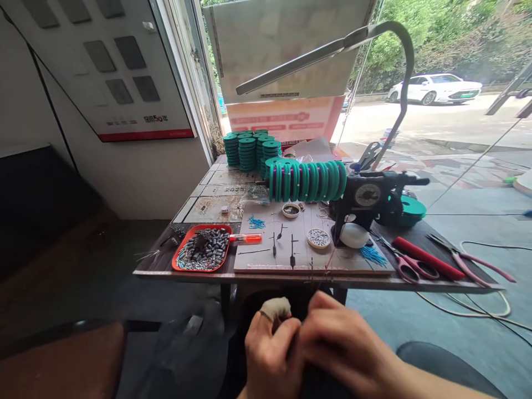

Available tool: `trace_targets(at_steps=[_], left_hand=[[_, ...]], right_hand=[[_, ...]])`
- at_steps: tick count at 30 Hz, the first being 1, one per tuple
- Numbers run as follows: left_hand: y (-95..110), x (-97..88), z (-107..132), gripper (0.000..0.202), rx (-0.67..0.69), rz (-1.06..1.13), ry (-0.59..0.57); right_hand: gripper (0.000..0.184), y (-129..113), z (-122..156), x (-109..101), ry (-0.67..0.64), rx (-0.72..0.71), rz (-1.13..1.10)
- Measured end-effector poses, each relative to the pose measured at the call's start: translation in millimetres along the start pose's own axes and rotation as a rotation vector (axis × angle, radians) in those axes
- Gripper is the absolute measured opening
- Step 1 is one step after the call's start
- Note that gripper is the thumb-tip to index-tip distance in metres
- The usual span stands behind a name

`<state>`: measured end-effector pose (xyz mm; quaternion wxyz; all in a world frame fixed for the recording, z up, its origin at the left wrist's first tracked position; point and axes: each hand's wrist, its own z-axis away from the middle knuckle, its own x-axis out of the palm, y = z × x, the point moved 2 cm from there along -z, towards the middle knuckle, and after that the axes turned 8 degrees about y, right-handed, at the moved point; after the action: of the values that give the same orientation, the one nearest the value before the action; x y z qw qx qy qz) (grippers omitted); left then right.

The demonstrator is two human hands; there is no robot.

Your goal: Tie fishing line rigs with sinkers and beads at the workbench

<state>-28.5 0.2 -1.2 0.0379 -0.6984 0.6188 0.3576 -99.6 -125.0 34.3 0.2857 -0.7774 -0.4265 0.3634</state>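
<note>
Both my hands are low in the head view, below the table's front edge. My left hand (270,354) has a bandaged fingertip and its fingers are curled closed. My right hand (344,346) is pressed against it, fingers pinched together. A thin line (328,263) runs from between the hands up to the work board (266,260). What the fingers pinch is too small to name. On the table ahead, a row of green spools (307,180) sits on a rod of a black winding device (368,197).
A red tray of small grey weights (203,248) lies at the left of the board, with an orange-handled tool (247,239). Stacks of green spools (249,149) stand at the back. Red scissors (409,266), pliers (469,260) and a bent desk lamp (332,50) are on the right.
</note>
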Motion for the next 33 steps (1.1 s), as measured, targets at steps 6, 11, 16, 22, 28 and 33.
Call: trace_targets(at_steps=[6, 11, 16, 22, 28, 33], left_hand=[[6, 2.3, -2, 0.008, 0.294, -0.253, 0.329], [6, -4.5, -13, 0.014, 0.174, -0.082, 0.274], [-10, -3.5, -20, 0.022, -0.977, 0.699, -0.196], [-5, -2.2, -19, 0.025, -1.626, 1.099, -0.340], [-4, -0.4, -18, 0.032, -1.684, 1.071, -0.360], [-8, 2.6, -16, 0.025, -1.614, 0.986, -0.371]], right_hand=[[0.008, 10, -78, 8, -0.245, 0.727, -0.327], [0.009, 13, -101, 21, -0.348, 0.683, -0.196], [0.008, 2, -61, -6, -0.057, 0.061, 0.248], [0.022, 16, 3, -10, -0.154, -0.670, 0.594], [0.024, 23, 4, -1, -0.084, -0.783, 0.630], [0.040, 29, 13, -5, -0.264, -0.640, 0.531]])
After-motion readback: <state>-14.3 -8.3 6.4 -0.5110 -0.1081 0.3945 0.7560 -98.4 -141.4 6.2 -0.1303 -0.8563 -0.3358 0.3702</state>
